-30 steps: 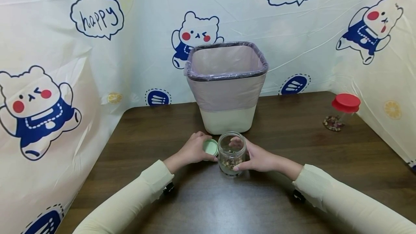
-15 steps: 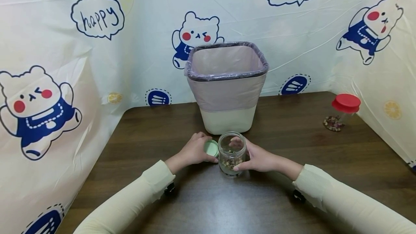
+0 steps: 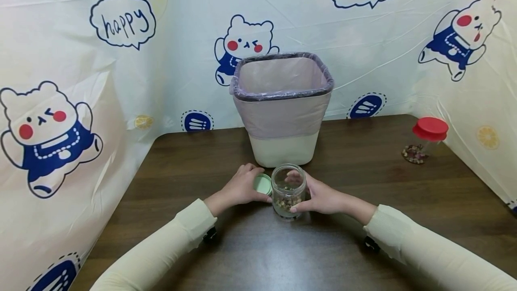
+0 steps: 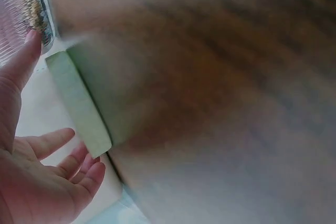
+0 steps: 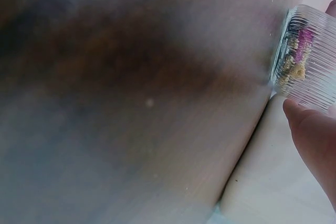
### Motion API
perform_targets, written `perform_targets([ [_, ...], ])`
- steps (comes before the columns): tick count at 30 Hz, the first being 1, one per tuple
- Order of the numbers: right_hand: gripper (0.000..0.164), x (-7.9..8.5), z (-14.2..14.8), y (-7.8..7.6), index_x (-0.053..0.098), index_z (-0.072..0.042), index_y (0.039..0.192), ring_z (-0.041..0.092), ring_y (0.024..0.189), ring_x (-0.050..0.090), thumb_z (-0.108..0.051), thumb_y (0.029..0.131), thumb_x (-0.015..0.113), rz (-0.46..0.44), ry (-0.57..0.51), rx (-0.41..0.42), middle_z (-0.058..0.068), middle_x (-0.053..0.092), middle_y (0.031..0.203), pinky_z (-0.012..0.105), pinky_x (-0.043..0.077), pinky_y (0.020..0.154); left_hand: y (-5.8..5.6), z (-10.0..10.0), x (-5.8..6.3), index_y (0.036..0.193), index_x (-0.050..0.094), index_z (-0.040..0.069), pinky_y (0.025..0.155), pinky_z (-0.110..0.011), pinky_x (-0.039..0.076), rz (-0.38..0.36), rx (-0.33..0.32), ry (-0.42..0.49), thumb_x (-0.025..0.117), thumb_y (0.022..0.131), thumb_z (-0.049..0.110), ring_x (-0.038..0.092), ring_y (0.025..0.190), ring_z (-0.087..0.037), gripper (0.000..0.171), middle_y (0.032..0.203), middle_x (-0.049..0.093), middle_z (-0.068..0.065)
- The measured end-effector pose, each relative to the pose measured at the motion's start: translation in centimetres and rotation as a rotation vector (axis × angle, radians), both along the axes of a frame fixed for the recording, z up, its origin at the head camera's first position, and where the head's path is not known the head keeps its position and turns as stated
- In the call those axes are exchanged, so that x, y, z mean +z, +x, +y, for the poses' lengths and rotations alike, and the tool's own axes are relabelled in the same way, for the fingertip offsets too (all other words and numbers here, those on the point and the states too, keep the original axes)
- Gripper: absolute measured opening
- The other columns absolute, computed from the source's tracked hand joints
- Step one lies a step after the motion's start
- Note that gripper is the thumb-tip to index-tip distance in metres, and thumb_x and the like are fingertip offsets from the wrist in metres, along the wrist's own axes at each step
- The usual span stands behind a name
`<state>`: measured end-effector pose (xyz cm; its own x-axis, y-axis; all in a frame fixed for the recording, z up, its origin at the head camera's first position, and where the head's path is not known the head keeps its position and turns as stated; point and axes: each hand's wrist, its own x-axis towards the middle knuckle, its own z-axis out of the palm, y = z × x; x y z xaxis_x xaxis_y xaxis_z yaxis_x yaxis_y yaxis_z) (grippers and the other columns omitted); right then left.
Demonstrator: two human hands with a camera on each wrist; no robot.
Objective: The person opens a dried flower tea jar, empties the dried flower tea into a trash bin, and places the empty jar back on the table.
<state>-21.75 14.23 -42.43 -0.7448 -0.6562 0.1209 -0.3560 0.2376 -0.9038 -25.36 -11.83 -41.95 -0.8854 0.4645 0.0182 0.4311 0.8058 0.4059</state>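
A clear ribbed glass jar point(image 3: 288, 196) without a lid stands upright on the table, dried flowers in its bottom. My right hand point(image 3: 323, 196) holds it from the right, thumb at the front and fingers behind, seen through the glass. In the right wrist view the thumb point(image 5: 310, 135) lies against the jar point(image 5: 310, 56). Just left of the jar, a pale green lid point(image 3: 262, 184) lies flat on the table. My left hand point(image 3: 240, 186) spreads around it, thumb apart from the rim. Its fingers point(image 4: 60, 140) curve loosely near the lid's far edge point(image 4: 81, 106); whether they touch is unclear.
Behind the jar stands a cream bin point(image 3: 282, 147) lined with a translucent purple bag. A second jar with a red lid point(image 3: 430, 128) and dried flowers stands at the right. A printed curtain point(image 3: 181, 57) encloses the brown table point(image 3: 194, 156).
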Motion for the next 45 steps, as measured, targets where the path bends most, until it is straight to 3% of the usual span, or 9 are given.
perform_targets([
  [6,0.075,-0.1,0.0,-0.1,0.030,0.004,0.140,0.033,0.132,0.039,-0.009,0.083,0.077,0.005,0.004,-0.005,0.020,0.045,0.139,0.056,0.034,0.102,-0.4,-0.6,1.5,0.138,0.052,0.003,0.093,-0.041,0.043,-0.012,0.006,0.011,0.084,0.069,0.051,0.044,0.111,-0.027,0.090,0.123,0.050,-0.013],
  [13,0.075,-0.1,0.0,0.0,0.031,0.004,0.140,0.033,0.132,0.040,-0.009,0.083,0.077,0.013,0.013,-0.008,0.020,0.045,0.139,0.057,0.035,0.101,-1.4,-1.9,3.7,0.140,0.048,0.000,0.098,-0.045,0.042,0.011,0.027,0.112,0.078,0.078,0.049,0.046,0.119,-0.032,0.084,0.129,0.049,-0.017],
  [21,0.074,-0.1,0.0,0.0,0.032,0.003,0.139,0.033,0.130,0.041,-0.010,0.082,0.078,0.016,0.007,-0.013,0.020,0.046,0.138,0.056,0.036,0.101,-2.4,-3.3,7.4,0.136,0.052,0.003,0.098,-0.047,0.040,0.192,0.091,0.442,0.070,0.089,0.037,0.049,0.118,-0.032,0.061,0.132,0.052,-0.015],
  [27,0.074,-0.1,0.0,0.0,0.033,0.002,0.139,0.033,0.131,0.041,-0.009,0.082,0.078,0.006,0.005,-0.010,0.020,0.045,0.139,0.055,0.036,0.101,-3.1,-4.0,10.4,0.137,0.051,0.001,0.102,-0.045,0.039,0.284,0.078,0.727,0.059,0.097,0.024,0.050,0.121,-0.031,0.047,0.135,0.051,-0.015],
  [36,0.073,0.0,0.0,0.0,0.033,0.002,0.139,0.034,0.131,0.040,-0.007,0.082,0.077,-0.006,-0.011,-0.005,0.020,0.044,0.139,0.054,0.035,0.102,-5.0,-3.9,14.4,0.146,0.041,0.007,0.107,-0.038,0.035,0.191,0.142,0.874,0.047,0.102,0.033,0.046,0.129,-0.022,0.051,0.147,0.043,-0.007],
  [45,0.075,-0.2,0.0,0.1,0.032,0.002,0.140,0.032,0.130,0.042,-0.012,0.082,0.078,0.015,0.006,-0.017,0.019,0.046,0.138,0.056,0.035,0.101,-7.6,-3.0,15.7,0.147,0.038,0.007,0.104,-0.039,0.040,0.167,0.157,0.920,0.043,0.103,0.038,0.043,0.131,-0.025,0.054,0.150,0.038,-0.007],
])
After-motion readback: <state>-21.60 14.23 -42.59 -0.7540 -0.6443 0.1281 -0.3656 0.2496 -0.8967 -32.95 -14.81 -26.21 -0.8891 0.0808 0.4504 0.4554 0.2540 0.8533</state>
